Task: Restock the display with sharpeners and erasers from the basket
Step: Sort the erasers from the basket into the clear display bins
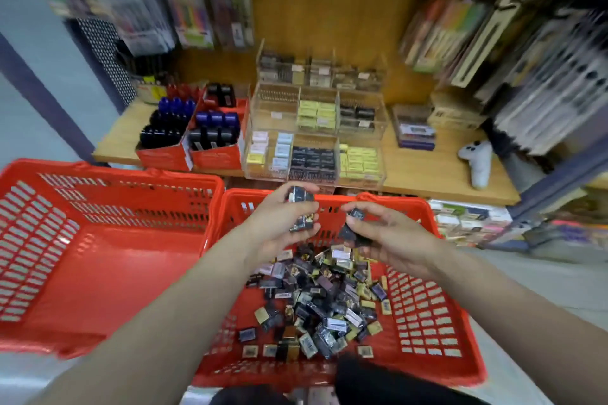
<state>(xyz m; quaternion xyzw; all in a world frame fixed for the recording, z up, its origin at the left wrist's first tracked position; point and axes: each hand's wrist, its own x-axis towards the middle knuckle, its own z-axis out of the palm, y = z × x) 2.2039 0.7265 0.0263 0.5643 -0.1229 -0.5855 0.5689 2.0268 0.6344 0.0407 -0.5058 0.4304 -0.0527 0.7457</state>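
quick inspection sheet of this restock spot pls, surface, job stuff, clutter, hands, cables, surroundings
surface: wooden shelf carrying the clear display case.
job's things: right basket holds a heap of small packets; left basket looks empty.
clutter: red boxes of bottles, white toy.
grippers: left hand grips dark packets; right hand pinches one.
cables: nothing seen.
surroundings: hanging stationery packs, blurred.

Both your forearms reach forward and converge toward centre, bare to the frame edge. Your left hand (283,217) is raised, palm turned inward, fingers curled around small dark packets. Your right hand (378,233) sits just beside it, slightly lower, fingers curled, pinching dark packets.
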